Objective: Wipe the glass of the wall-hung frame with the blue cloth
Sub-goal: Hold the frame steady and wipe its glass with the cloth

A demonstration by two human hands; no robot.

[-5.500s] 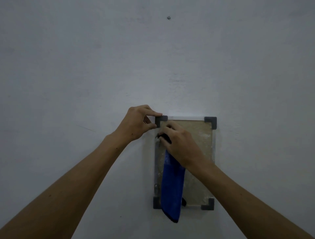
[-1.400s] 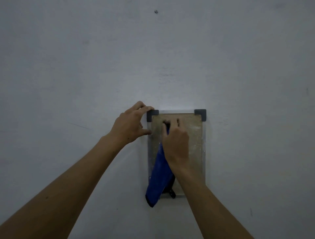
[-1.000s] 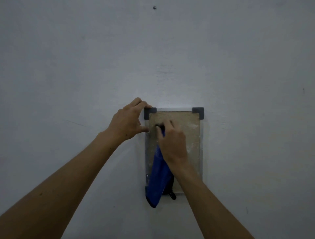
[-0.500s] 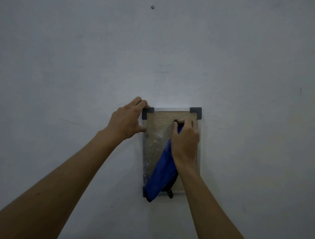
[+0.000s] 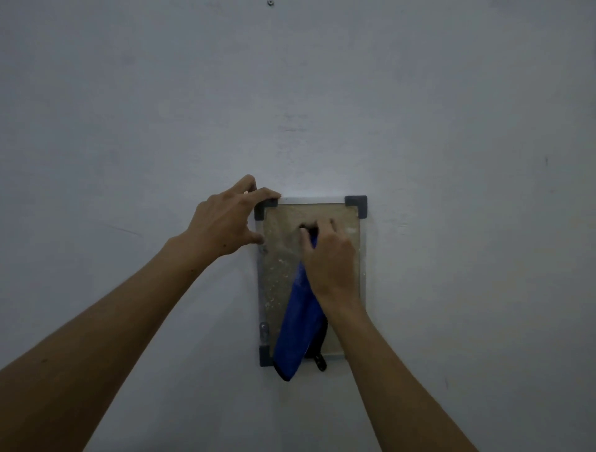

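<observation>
A small upright frame [image 5: 354, 204] with dark corner pieces hangs on the grey wall; its glass [image 5: 277, 274] looks dusty and speckled. My left hand [image 5: 225, 222] grips the frame's top left corner, forefinger along the top edge and thumb on the left side. My right hand [image 5: 329, 258] presses the blue cloth [image 5: 298, 335] against the upper middle of the glass, fingers curled over its top end. The rest of the cloth hangs down past the frame's bottom edge. My right forearm hides the frame's bottom right corner.
A small screw or nail head [image 5: 270, 3] sits in the wall high above the frame. Bare grey wall [image 5: 467, 129] surrounds the frame on all sides.
Over the last half second my right hand slid the cloth left from the upper right of the glass to its upper middle. My left hand kept its hold on the corner.
</observation>
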